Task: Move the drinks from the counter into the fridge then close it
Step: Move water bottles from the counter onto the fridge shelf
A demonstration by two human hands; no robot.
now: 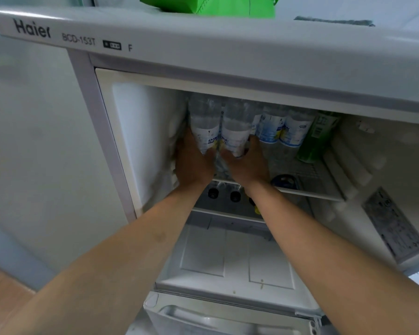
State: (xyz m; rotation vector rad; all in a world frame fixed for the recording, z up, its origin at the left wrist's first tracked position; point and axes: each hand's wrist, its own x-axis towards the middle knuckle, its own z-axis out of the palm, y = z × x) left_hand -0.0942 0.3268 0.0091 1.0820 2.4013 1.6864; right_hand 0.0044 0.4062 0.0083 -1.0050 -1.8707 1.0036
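Both hands, left (192, 163) and right (248, 163), grip 2 water bottles (234, 131) inside fridge (203, 54)

Soft, even daylight with a cool cast; no hard shadows. The fridge (228, 56) interior is dimmer toward the back, where the bottles (230, 126) look hazy and smeared. Strong wide-angle bending curves the fridge top and stretches the forearms at the lower edges. Overall slightly soft.
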